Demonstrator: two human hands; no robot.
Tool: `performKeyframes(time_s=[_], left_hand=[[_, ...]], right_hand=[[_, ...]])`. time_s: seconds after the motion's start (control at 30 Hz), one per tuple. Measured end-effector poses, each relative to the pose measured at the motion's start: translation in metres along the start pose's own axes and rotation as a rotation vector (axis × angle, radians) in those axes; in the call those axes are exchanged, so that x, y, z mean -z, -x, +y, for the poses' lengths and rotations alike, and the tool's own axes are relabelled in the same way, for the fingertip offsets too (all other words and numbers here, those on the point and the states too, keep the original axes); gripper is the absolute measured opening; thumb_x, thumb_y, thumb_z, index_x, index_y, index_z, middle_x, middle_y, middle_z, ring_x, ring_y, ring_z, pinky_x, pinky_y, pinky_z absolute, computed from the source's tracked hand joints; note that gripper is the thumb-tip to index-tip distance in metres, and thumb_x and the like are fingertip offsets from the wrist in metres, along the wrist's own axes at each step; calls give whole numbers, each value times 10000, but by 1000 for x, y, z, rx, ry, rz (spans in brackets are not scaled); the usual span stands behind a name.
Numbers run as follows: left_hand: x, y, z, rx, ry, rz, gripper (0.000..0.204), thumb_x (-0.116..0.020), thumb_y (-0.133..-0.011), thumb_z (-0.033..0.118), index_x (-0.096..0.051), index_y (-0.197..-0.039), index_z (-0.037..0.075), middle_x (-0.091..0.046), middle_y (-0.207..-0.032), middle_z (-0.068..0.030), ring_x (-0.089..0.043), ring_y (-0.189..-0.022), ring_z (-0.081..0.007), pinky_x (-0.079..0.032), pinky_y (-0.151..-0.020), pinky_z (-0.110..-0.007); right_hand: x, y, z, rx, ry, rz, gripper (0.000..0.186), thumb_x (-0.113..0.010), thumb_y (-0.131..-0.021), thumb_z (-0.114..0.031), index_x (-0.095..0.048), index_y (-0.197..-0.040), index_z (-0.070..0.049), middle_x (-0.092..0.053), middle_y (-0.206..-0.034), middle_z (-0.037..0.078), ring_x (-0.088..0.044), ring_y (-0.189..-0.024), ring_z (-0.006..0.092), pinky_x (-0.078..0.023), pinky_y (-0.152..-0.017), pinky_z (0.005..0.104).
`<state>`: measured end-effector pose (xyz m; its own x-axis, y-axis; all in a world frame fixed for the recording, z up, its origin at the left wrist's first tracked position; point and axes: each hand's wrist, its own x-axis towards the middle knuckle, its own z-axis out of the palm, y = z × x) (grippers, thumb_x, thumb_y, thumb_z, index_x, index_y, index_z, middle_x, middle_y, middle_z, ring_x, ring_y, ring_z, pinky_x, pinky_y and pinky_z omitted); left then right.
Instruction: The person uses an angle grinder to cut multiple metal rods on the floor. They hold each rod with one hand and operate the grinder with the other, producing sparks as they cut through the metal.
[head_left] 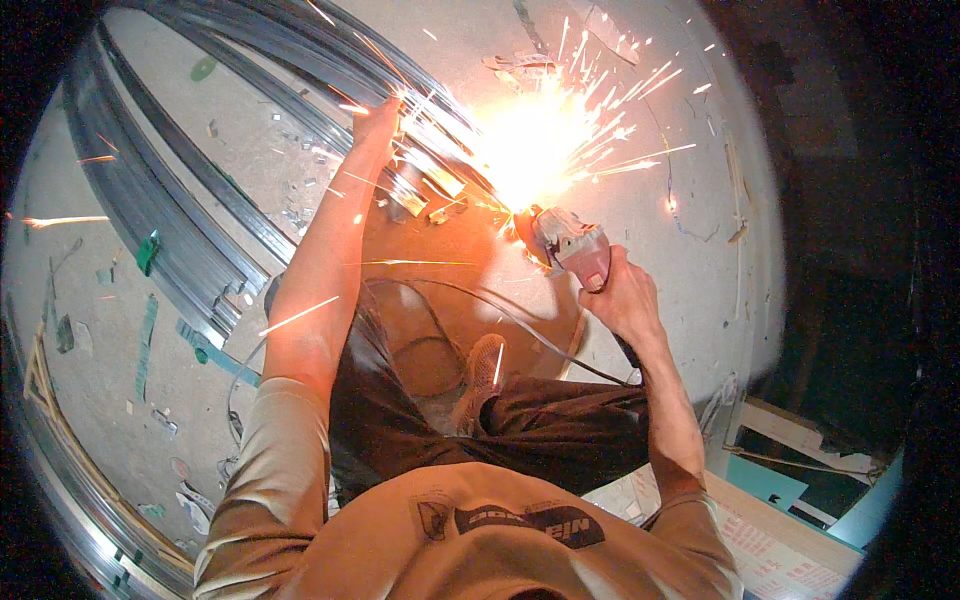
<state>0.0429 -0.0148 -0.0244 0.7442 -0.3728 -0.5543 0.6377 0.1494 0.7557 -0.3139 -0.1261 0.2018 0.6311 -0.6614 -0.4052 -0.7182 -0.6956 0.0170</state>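
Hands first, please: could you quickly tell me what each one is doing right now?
Left hand: pressed on the metal strips; grip cannot be told.
Right hand: closed around the angle grinder, which throws sparks.

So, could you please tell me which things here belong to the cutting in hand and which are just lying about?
In use:
- angle grinder, held in the right hand
- metal strips, steadied by the left hand
- spray of sparks
- grinder cable

Lying about:
- long bundle of metal profiles
- small offcuts on the concrete floor
- boards at lower right
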Motion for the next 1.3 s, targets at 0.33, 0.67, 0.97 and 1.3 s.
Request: performKeyframes(time_s=[0.33, 0.67, 0.97, 1.3], left_hand=[[-7, -1, -3, -14, 58, 3, 265, -776, -908, 298, -656, -883, 63, -621, -759, -26, -526, -573, -140, -415, -495, -304], [-7, 3, 1, 3, 22, -55, 306, -775, -891, 241, -646, -854, -34, -641, -775, -85, -532, -530, -165, -410, -441, -340], [-12, 3, -2, -14, -93, -47, 293, -762, -916, 282, -667, -848, 13, -657, -805, -60, -581, -630, -180, -456, -515, -351], [-16, 27, 13, 26, -195, 35, 362, -757, -917, 278, -646, -883, -65, -645, -774, -132, -549, -554, -196, -424, -478, -368]], right_hand=[[4, 2, -5, 54, 16, 15, 529, -779, -818, -393, -528, -1049, 12, -720, -831, 223, -729, -789, 392, -579, -714, 485], [9, 4, -8, 65, 67, 22, 479, -781, -781, -300, -534, -1043, 17, -713, -847, 247, -724, -781, 405, -582, -710, 487], [9, 4, -10, 96, 83, 58, 469, -749, -717, -214, -509, -1032, 37, -697, -813, 282, -714, -782, 440, -579, -720, 514], [9, 6, -10, 99, 94, 23, 549, -797, -713, -288, -513, -1028, 61, -698, -814, 284, -706, -777, 457, -574, -702, 515]])
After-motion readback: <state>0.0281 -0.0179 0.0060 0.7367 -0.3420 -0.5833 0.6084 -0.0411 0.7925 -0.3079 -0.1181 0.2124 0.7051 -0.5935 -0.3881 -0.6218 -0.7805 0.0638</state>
